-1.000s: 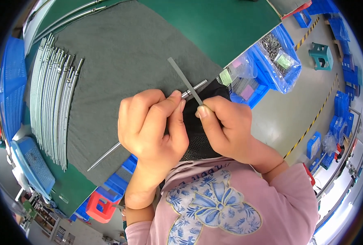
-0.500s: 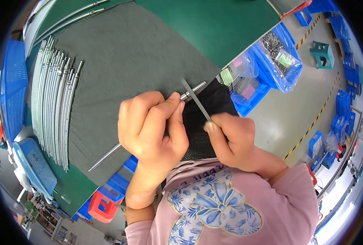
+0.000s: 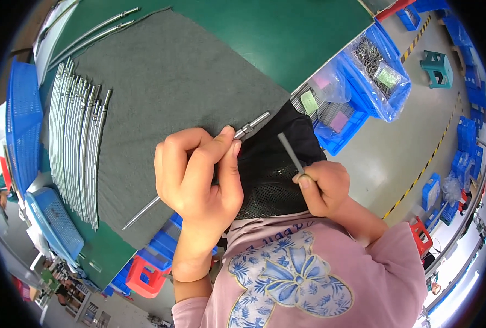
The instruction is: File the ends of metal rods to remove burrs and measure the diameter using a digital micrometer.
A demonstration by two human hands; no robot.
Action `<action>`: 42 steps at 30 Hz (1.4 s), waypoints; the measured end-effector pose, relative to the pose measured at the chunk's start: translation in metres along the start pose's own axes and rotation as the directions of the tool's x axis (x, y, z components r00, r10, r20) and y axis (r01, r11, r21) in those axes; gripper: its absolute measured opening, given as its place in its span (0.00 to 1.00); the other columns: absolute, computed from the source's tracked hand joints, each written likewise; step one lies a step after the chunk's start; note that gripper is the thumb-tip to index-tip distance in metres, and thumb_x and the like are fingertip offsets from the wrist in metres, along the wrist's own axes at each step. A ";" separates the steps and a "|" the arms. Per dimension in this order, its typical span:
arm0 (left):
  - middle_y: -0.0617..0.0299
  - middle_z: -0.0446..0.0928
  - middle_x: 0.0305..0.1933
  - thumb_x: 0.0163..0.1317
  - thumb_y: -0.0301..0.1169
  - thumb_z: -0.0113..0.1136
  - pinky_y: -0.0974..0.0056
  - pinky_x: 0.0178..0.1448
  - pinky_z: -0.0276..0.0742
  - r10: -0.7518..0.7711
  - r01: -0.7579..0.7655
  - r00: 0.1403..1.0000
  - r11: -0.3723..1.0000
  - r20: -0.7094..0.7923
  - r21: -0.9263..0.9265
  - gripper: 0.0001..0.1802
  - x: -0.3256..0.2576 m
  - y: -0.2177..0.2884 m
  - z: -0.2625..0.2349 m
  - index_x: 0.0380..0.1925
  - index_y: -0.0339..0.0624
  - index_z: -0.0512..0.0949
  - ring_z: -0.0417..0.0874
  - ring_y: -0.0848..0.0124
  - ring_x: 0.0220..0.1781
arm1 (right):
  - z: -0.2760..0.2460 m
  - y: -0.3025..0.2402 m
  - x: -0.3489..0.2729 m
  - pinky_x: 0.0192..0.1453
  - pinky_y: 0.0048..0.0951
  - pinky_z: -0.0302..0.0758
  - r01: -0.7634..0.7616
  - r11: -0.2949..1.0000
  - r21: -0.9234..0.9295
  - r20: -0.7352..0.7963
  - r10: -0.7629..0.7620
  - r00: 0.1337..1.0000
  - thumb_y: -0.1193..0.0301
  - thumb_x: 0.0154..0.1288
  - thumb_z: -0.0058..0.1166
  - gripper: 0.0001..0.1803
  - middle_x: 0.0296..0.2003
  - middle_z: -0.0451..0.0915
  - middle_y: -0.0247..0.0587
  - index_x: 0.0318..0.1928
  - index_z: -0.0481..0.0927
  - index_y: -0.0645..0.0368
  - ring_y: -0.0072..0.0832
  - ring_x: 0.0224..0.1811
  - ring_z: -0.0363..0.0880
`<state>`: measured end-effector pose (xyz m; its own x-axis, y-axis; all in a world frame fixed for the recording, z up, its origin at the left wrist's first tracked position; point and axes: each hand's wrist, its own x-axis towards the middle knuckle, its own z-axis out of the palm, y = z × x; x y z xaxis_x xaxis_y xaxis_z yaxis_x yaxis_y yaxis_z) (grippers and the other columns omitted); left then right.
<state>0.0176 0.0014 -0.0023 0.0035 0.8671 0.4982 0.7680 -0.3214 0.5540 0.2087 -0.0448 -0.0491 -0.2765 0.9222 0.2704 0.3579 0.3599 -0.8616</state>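
Observation:
In a pinch between thumb and fingers, my left hand (image 3: 199,172) holds a thin metal rod (image 3: 254,123). Its stepped, grooved end points up and right past my fingertips, while the long thin shaft comes out below the hand toward the lower left; the part between is covered by my palm. My right hand (image 3: 327,187) is closed on one end of a narrow flat grey strip, like a small file (image 3: 290,151). The strip stands tilted to the right of the rod's end, apart from it.
Many similar rods (image 3: 80,147) lie in a row on the grey cloth (image 3: 161,71) over the green table (image 3: 248,27). Blue baskets (image 3: 24,115) stand left. Bins of metal parts (image 3: 382,65) are at right, a red stool (image 3: 146,277) below and a teal stool (image 3: 437,69) beyond.
The strip, which lay across the rod's end, has come off it. My right hand has moved right and down with the strip; my left hand has shifted slightly left with the rod.

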 end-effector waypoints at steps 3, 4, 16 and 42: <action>0.63 0.70 0.25 0.39 0.20 0.65 0.67 0.27 0.62 -0.063 0.063 0.998 0.998 0.013 -0.015 0.09 0.001 0.003 0.000 0.22 0.41 0.77 0.68 0.68 0.24 | 0.002 -0.002 0.016 0.18 0.26 0.66 0.015 0.999 0.029 -0.108 -0.012 0.994 0.80 0.52 0.51 0.02 0.17 0.75 0.38 0.25 0.74 0.62 0.29 0.13 0.72; 0.62 0.70 0.26 0.40 0.20 0.65 0.66 0.28 0.62 -0.125 0.126 0.992 0.991 0.016 -0.040 0.09 0.001 0.004 0.001 0.23 0.41 0.76 0.68 0.67 0.25 | 0.001 -0.001 0.021 0.16 0.24 0.64 0.021 1.000 0.023 -0.143 -0.018 0.990 0.81 0.50 0.52 0.02 0.16 0.74 0.37 0.25 0.75 0.61 0.29 0.12 0.70; 0.62 0.70 0.25 0.42 0.22 0.65 0.66 0.30 0.62 -0.070 0.070 0.995 0.998 0.073 -0.001 0.08 0.003 0.003 -0.005 0.24 0.42 0.77 0.69 0.67 0.26 | 0.005 -0.004 0.043 0.14 0.22 0.58 -0.043 0.996 0.077 -0.163 0.055 0.985 0.80 0.53 0.53 0.03 0.10 0.67 0.32 0.25 0.74 0.61 0.21 0.09 0.65; 0.61 0.70 0.26 0.42 0.20 0.63 0.65 0.30 0.64 -0.002 0.001 0.991 1.000 0.136 0.008 0.09 0.012 -0.002 -0.004 0.25 0.40 0.76 0.69 0.65 0.27 | 0.010 -0.013 0.039 0.18 0.24 0.64 -0.045 0.983 0.180 -0.114 0.066 0.991 0.78 0.56 0.52 0.02 0.14 0.72 0.37 0.27 0.75 0.63 0.27 0.13 0.71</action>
<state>0.0137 0.0111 0.0055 0.0887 0.9113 0.4021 0.7730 -0.3176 0.5492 0.1846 -0.0151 -0.0321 -0.1489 0.9540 0.2601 0.2036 0.2870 -0.9361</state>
